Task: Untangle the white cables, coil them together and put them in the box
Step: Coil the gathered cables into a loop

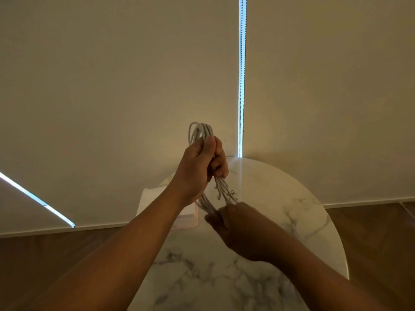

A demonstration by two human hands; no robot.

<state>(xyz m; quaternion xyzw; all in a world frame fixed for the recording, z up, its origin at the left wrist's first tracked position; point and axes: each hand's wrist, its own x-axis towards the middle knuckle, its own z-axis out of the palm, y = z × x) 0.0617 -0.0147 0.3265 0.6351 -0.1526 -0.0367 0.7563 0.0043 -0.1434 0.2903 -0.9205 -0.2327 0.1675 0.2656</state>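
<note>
the left hand [199, 167] is up in the air above the tabletop [292, 209]. its grip is tight, with fingers and thumb curled all the way round a bunch of white cables [200, 130]. just above this grip the cables bend over in a few neat loops that lie side by side. below the grip the strands hang down in a bundle, and some loose ends [229, 195] poke out to the side.

the right hand [239, 225] is lower, under the left grip and a bit nearer the person. it is dark and a little blurry there, but its fingers look closed round the low part of the same strands, where they run into the hand.

the box [152, 198] sits on the tabletop, down below the left grip and off to its left side, partly hidden behind the left arm. no cable can be seen in it, though most of it is hidden.

so how far is the job? no knots show, and the strands run mostly straight, so the untangling looks about done. the coiling looks partly done: the top is looped, but the bottom ends are loose and need tucking or winding in. after that, the whole bunch has to go down and left into the box. that last step is not done yet.
</note>
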